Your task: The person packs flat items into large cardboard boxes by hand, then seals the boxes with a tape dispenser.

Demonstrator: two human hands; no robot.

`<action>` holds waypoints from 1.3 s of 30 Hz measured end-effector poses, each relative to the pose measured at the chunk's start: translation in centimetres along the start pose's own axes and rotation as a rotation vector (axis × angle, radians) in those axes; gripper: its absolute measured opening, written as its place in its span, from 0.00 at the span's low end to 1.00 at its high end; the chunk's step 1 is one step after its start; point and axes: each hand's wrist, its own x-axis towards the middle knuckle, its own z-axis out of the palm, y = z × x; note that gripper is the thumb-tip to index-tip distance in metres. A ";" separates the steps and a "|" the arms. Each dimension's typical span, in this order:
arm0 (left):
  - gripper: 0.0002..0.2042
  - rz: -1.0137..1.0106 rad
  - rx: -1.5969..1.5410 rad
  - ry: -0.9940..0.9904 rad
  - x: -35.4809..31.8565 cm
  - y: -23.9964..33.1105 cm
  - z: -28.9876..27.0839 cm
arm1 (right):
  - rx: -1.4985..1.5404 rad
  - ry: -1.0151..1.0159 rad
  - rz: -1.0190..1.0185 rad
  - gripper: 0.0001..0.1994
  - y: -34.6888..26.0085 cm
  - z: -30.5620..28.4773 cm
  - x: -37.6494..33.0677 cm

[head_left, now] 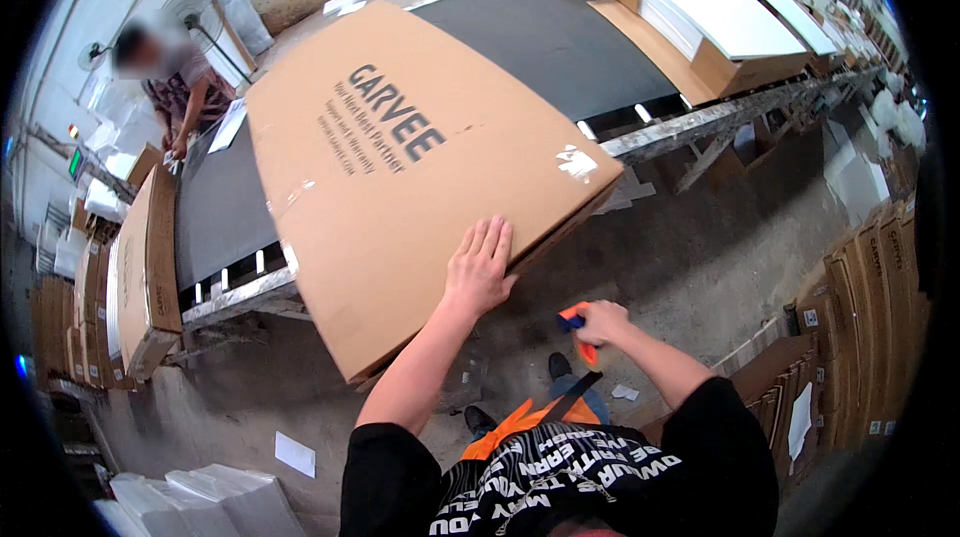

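Clock directions are read from the centre of the view; at 4 o'clock, the right hand (603, 322) has its fingers curled round an orange-and-blue handheld tool (574, 321), held clear of the carton; just below the centre, the left hand (482, 267) lies flat, fingers extended and grasping nothing, on the large, flat, brown cardboard carton (425, 192); this carton, closed, its contents hidden, spans the centre to 11 o'clock, resting askew across the black, flat conveyor belt (540, 42), one corner overhanging the near edge toward 7 o'clock; clear tape shows at its 2 o'clock corner.

At 9 o'clock stands a brown cardboard box (160, 267) on its narrow side; at 3 to 4 o'clock, slim brown cardboard cartons (870, 307) stand in a row, contents not visible; between 1 and 2 o'clock, an open, shallow, brown cardboard tray (757, 72) holds stacked white rectangular panels (725, 12); at 10 o'clock, a co-worker (190, 92) stands beside the belt.
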 end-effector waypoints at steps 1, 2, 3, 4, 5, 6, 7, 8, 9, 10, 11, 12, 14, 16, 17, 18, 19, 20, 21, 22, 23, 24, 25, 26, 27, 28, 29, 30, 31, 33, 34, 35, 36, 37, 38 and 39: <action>0.43 0.053 0.015 -0.042 -2.5 -1.2 -0.7 | -0.030 -0.004 0.023 0.24 -0.3 0.0 -2.2; 0.46 -0.013 0.070 -0.171 -5.8 -2.5 -2.2 | -0.044 0.068 0.023 0.24 -1.1 -0.6 -4.3; 0.45 -0.075 0.089 -0.185 -9.6 -4.4 -3.7 | -0.056 0.139 0.022 0.24 -2.1 -1.1 -6.1; 0.45 -0.133 0.106 -0.197 -13.1 -6.1 -4.7 | -0.069 0.227 0.010 0.22 -3.1 -1.7 -6.8; 0.45 -0.125 0.111 -0.194 -16.3 -7.8 -4.9 | -0.078 0.352 -0.127 0.20 -6.3 -3.9 -8.4; 0.44 -0.122 0.119 -0.122 -19.6 -9.3 -5.0 | -0.063 0.453 -0.233 0.19 -9.9 -5.6 -9.0; 0.43 -0.125 0.117 -0.052 -22.0 -10.2 -5.1 | -0.032 0.535 -0.350 0.19 -14.1 -7.6 -9.8; 0.40 -0.129 0.094 0.045 -22.8 -10.5 -4.7 | 0.047 0.676 -0.462 0.18 -19.0 -9.0 -10.6; 0.40 -0.115 0.088 0.052 -22.7 -10.8 -3.9 | 0.017 0.699 -0.529 0.17 -22.7 -10.0 -10.0; 0.40 -0.112 0.078 0.120 -22.6 -10.9 -3.1 | -0.035 0.683 -0.536 0.18 -26.4 -10.5 -8.5; 0.39 -0.108 0.063 0.188 -22.3 -10.7 -2.6 | -0.095 0.678 -0.613 0.16 -29.7 -11.5 -7.4; 0.38 -0.088 0.030 0.250 -22.0 -10.4 -2.5 | -0.153 0.672 -0.685 0.14 -32.5 -12.5 -6.6; 0.37 -0.064 0.005 0.300 -22.1 -10.6 -1.7 | -0.272 0.292 -0.380 0.12 -37.0 -13.4 -4.8; 0.35 -0.057 0.017 0.330 -22.5 -11.1 -1.0 | -0.357 0.262 -0.449 0.12 -35.9 -9.7 -3.2; 0.35 -0.053 0.009 0.333 -22.8 -11.4 -0.8 | -0.458 0.226 -0.552 0.12 -35.1 -7.8 -3.0; 0.35 -0.083 0.025 0.352 -23.3 -11.5 -0.5 | -0.429 0.197 -0.542 0.13 -33.7 -7.5 -5.5; 0.35 -0.099 0.036 0.366 -23.7 -11.3 -0.5 | -0.388 0.171 -0.519 0.14 -31.9 -6.9 -8.6; 0.34 -0.114 0.003 0.342 -23.5 -11.0 -0.8 | -0.378 0.139 -0.464 0.13 -30.1 -5.0 -9.5; 0.34 -0.107 -0.009 0.346 -23.1 -10.6 -1.4 | -0.374 0.108 -0.412 0.13 -28.5 -3.2 -10.1; 0.34 -0.102 -0.012 0.374 -22.4 -10.2 -1.9 | -0.372 0.185 -0.437 0.13 -27.6 -1.2 -8.7; 0.33 -0.089 -0.006 0.390 -22.2 -10.4 -2.2 | -0.355 0.262 -0.466 0.14 -28.2 1.0 -7.0; 0.32 -0.087 0.015 0.371 -22.4 -10.6 -2.1 | -0.466 0.161 -0.351 0.16 -30.4 1.8 -6.9; 0.32 -0.060 0.013 0.366 -21.9 -10.6 -2.0 | -0.453 0.019 -0.238 0.17 -31.4 4.0 -4.7; 0.32 -0.085 0.014 0.363 -21.9 -10.6 -2.3 | -0.560 -0.022 -0.391 0.18 -30.6 5.3 -3.3; 0.32 -0.100 0.010 0.350 -22.1 -10.3 -2.6 | -0.654 -0.066 -0.538 0.18 -29.8 6.8 -2.3; 0.32 -0.114 0.015 0.328 -22.2 -10.5 -2.9 | -0.552 -0.042 -0.611 0.18 -27.7 8.6 -1.2; 0.32 -0.108 0.032 0.324 -22.3 -10.7 -3.3 | -0.461 -0.015 -0.688 0.18 -24.6 9.3 -0.3; 0.31 -0.148 0.021 0.291 -22.3 -10.3 -3.5 | -0.305 -0.124 -0.551 0.21 -22.0 6.2 -1.8; 0.31 -0.177 0.006 0.255 -22.0 -9.3 -3.6 | 0.035 -0.003 -0.499 0.23 -16.6 8.1 -0.4; 0.31 -0.164 0.023 0.254 -22.4 -9.1 -4.0 | 0.800 -0.198 -0.072 0.26 -7.7 4.6 -1.5; 0.31 -0.170 0.034 0.273 -22.5 -9.2 -4.0 | 1.084 -0.119 -0.125 0.29 -1.8 4.6 0.1; 0.30 -0.188 0.038 0.241 -23.2 -9.3 -3.9 | 1.399 0.028 -0.201 0.32 1.5 0.7 -0.5; 0.30 -0.197 0.057 0.220 -23.4 -9.3 -4.0 | 1.562 0.154 -0.201 0.35 5.6 -2.1 0.5; 0.30 -0.211 0.080 0.196 -23.8 -9.3 -4.2 | 1.648 0.164 -0.199 0.39 7.9 -6.8 0.4; 0.30 -0.210 0.092 0.182 -23.8 -9.2 -4.4 | 1.639 0.173 -0.237 0.40 10.6 -10.8 1.1; 0.31 -0.229 0.078 0.156 -23.7 -9.2 -4.4 | 1.578 0.140 -0.352 0.40 13.7 -14.4 2.4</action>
